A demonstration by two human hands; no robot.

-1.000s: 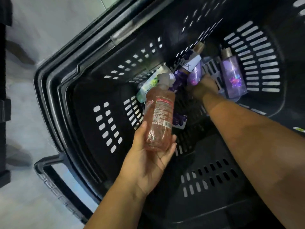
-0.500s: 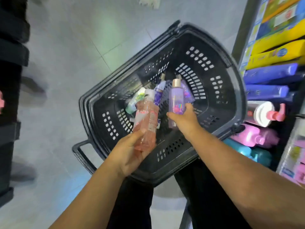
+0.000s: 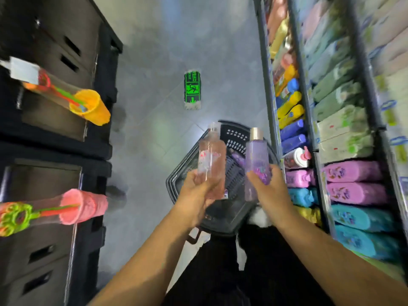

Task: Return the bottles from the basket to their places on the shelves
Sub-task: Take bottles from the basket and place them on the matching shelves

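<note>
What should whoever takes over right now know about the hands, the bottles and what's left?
Left hand: holds the pink bottle upright by its lower part.
Right hand: holds the purple bottle the same way.
Both bottles are raised above the basket, which sits on the floor beside the shelves on the right.
Done: these two bottles are out of the basket.
Left: shelve both. A third bottle, purplish, lies in the basket; blur hides whether there are more.
</note>
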